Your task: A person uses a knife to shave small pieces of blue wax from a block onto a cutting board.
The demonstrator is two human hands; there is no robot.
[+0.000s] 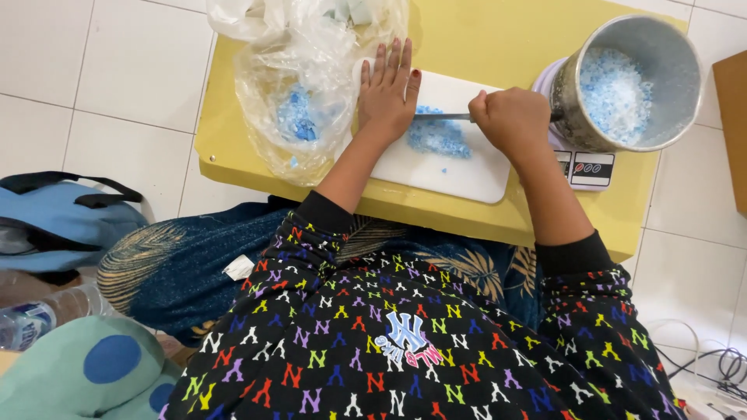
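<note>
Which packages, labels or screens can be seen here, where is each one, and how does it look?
Clear plastic bag: on the yellow table, beside the left hand; crumpled, with blue bits inside.
Small digital scale: under the metal pot, right of the white cutting board; pale body with a dark rectangular screen and round buttons.
Plastic water bottle: on the floor at far left, lying down; clear with a blue and white label.
White tag: on the dark patterned cloth; small and rectangular.

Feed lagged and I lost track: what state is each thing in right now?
left hand: flat, fingers spread on the cutting board
right hand: fisted around the knife
blue bits: piled on the board
metal pot: tilted, part-filled with blue bits
plastic bag: open, crumpled
</note>
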